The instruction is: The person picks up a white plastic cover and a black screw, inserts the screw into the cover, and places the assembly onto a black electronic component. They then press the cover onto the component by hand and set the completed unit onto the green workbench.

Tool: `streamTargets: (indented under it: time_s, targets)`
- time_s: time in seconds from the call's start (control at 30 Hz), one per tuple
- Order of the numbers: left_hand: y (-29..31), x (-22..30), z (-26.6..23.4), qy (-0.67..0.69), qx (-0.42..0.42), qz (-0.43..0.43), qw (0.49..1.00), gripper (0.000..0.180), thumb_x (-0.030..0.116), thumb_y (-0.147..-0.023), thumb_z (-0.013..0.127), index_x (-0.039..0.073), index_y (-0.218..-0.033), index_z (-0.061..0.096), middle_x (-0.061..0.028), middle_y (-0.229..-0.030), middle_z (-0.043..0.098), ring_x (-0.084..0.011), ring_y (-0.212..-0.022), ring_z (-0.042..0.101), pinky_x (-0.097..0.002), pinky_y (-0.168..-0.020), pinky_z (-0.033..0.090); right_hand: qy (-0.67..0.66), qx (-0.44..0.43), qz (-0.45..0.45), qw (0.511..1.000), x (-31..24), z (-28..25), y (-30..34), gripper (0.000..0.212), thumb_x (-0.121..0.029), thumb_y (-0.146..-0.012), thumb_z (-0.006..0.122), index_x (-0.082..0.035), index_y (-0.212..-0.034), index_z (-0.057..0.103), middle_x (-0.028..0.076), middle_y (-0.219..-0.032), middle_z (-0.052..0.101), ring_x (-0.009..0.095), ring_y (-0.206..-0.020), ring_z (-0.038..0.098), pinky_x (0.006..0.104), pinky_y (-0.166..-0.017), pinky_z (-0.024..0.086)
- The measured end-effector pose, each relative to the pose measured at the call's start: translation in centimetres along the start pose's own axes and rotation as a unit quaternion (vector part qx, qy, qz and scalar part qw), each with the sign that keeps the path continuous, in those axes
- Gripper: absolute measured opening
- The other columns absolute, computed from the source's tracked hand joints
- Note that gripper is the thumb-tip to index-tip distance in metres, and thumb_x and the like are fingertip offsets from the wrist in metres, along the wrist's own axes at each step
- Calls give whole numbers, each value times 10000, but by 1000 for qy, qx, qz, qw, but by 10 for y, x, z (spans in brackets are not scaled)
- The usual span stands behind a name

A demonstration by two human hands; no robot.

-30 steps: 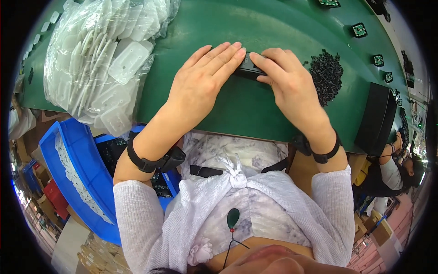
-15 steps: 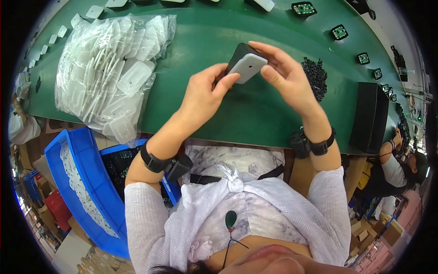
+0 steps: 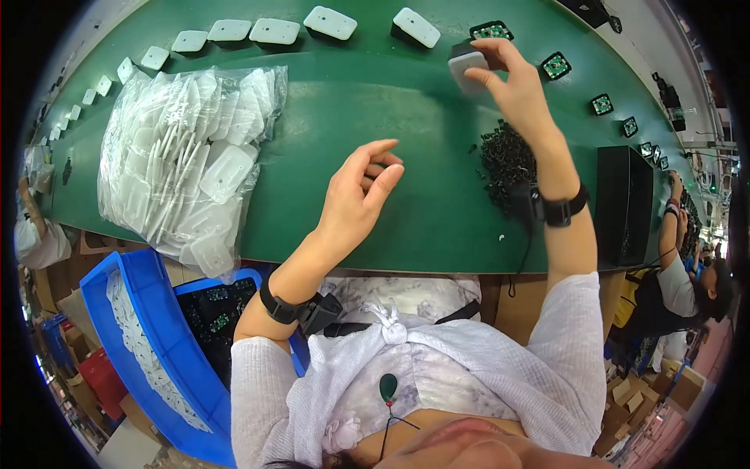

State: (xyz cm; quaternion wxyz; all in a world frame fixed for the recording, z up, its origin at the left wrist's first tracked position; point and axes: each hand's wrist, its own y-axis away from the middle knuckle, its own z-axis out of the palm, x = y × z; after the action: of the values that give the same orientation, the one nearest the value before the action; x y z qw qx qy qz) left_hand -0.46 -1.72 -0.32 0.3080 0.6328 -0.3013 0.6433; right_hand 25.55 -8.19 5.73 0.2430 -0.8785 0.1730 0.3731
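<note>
My right hand (image 3: pixel 517 86) grips a small box-shaped device (image 3: pixel 469 72) with a pale plate on a dark casing. It is at the far side of the green table, slightly blurred. Close beyond it stands an open black casing (image 3: pixel 492 31) with a green circuit board inside. My left hand (image 3: pixel 358 191) hovers over the middle of the table, holding nothing, with its fingers loosely curled and the thumb apart. Left of it lies a clear plastic bag (image 3: pixel 180 156) full of white plates. A pile of small black parts (image 3: pixel 506 160) lies below my right hand.
White-topped devices (image 3: pixel 330 23) line the far edge toward the left. Casings with boards (image 3: pixel 556 66) curve down the right side. A black box (image 3: pixel 625 203) stands at the right edge. Blue bins (image 3: pixel 168 313) sit below the table at left. Another person (image 3: pixel 680 289) works at far right.
The device has left my left hand and moved to the far right in my right hand. My left hand has drawn back slightly toward me and released it.
</note>
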Motion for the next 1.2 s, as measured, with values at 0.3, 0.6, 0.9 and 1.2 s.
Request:
streamTargets:
  time_s: [0.3,0.6,0.9,1.2]
  targets:
    - [21,27,-42,-207,70,67,973,232,94,-861,662,29,-1081,629,-100,-981,608,-187,-770,604,-273,-629,483,66,-173,42,982,61,-12,-61,300,-63,-862,644,-45,-1158,601,54,-1063,636,153,-982,590,285,-871,477]
    - [25,53,-123,-672,234,126,691,262,75,-801,658,48,-1061,632,-89,-1043,620,-294,-1002,541,-402,-840,434,110,-111,-9,988,56,-9,-59,320,-101,-901,601,-64,-1219,591,70,-1102,639,172,-944,585,294,-853,472]
    - [29,54,-127,-758,137,33,637,299,143,-720,737,37,-965,601,-103,-988,549,-295,-999,504,-408,-843,406,160,-29,-145,976,-19,-13,15,226,-96,-869,637,-54,-1091,647,66,-1009,652,179,-901,591,292,-794,462]
    - [14,50,-78,-632,157,209,729,225,139,-819,696,70,-1004,588,-75,-849,606,-285,-782,588,-378,-752,452,285,-50,-122,950,-8,1,88,117,-47,-772,673,-60,-874,616,58,-873,569,258,-840,535,360,-740,458]
